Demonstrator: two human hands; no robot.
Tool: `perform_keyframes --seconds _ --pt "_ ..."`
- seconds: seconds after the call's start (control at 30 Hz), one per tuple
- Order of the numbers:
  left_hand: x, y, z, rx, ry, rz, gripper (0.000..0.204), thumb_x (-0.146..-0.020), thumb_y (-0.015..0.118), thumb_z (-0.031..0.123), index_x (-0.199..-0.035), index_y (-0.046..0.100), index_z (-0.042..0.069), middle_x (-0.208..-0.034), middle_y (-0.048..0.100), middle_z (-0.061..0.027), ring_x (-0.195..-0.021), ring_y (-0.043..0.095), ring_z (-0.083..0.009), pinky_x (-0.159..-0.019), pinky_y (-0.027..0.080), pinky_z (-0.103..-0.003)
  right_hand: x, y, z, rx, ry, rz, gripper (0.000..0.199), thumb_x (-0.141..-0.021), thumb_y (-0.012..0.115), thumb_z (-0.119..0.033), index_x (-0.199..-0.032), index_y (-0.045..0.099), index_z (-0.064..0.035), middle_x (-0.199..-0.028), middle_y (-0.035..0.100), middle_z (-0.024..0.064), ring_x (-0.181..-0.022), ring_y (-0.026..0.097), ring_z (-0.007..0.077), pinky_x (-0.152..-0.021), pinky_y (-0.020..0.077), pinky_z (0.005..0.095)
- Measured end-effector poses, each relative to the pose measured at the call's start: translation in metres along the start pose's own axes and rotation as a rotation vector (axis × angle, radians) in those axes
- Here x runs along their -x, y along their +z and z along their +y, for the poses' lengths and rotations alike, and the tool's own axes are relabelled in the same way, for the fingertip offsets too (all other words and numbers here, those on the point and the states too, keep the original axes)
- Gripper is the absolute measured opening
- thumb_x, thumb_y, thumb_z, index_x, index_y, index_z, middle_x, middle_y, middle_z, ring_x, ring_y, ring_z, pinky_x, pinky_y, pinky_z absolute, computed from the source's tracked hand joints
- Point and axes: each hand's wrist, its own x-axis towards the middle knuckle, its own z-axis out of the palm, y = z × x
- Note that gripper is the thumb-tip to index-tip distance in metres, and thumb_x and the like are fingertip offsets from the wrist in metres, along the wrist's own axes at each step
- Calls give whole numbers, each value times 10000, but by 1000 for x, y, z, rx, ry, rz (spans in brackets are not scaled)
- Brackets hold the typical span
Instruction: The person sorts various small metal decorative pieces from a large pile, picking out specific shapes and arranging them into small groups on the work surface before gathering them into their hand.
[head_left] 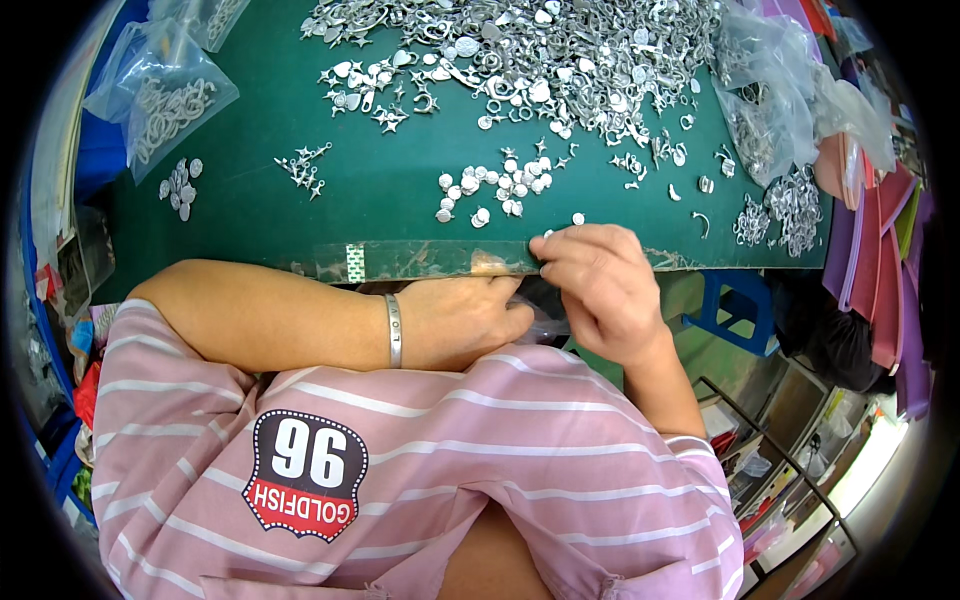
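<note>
At the table's near edge my right hand [610, 285] is closed, its fingers bent and drawn together. Its fingertips touch the edge beside a small round silver charm [578, 219], and whatever they pinch is too small to name. My left hand [455, 315] lies against the table front with a metal bangle [394, 332] on the wrist. Its fingers are curled, partly hidden under the edge, and a clear plastic bag [545, 312] shows at the thumb and fingertips. Just beyond the hands lies a loose group of round silver charms [513, 187] on the green tabletop [390, 205].
A large heap of mixed silver charms [600, 70] covers the far side. Small piles of star charms [305, 170] and disc charms [181, 188] lie left. Plastic bags of metal parts [170, 105] stand at both sides. A blue stool [735, 310] is below right.
</note>
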Motion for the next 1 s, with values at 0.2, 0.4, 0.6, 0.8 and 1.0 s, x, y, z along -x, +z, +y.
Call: perform_keyframes --seconds 0.2,0.4,0.6,0.8,1.0 --pt "0 4 -1 -5 -3 15 201 -808 588 188 -860 589 -6 -917 590 -255 -858 645 -346 -749 531 -383 15 -7 1 -203 30 25 246 -605 648 72 -839 646 -1 -897 691 116 -776 643 287 -678 494 363" --pt "0 -1 1 -13 -11 -31 173 -783 607 160 -827 554 2 -889 574 -239 -808 649 -351 -709 540 -384 -1 3 10 111 237 255 247 -670 733 89 -859 615 -17 -851 667 101 -766 622 275 -689 485 341" --pt "1 -1 1 6 -17 -35 167 -778 604 141 -850 553 -1 -893 574 -237 -801 650 -348 -709 542 -390 -2 -6 15 158 291 224 253 -655 694 116 -847 614 -28 -889 656 107 -793 613 280 -688 480 342" --pt "1 2 -2 18 8 -1 182 -784 604 152 -864 561 -5 -923 567 -252 -808 648 -357 -712 540 -399 -28 -1 9 61 37 141 290 -648 647 55 -929 653 -18 -958 659 111 -913 628 291 -816 456 407" --pt "0 0 -1 72 -20 -30 180 -795 597 162 -855 562 -4 -902 573 -245 -806 643 -369 -709 537 -403 -22 -4 15 -16 88 57 299 -657 629 84 -934 655 -28 -892 666 87 -858 638 277 -799 450 376"
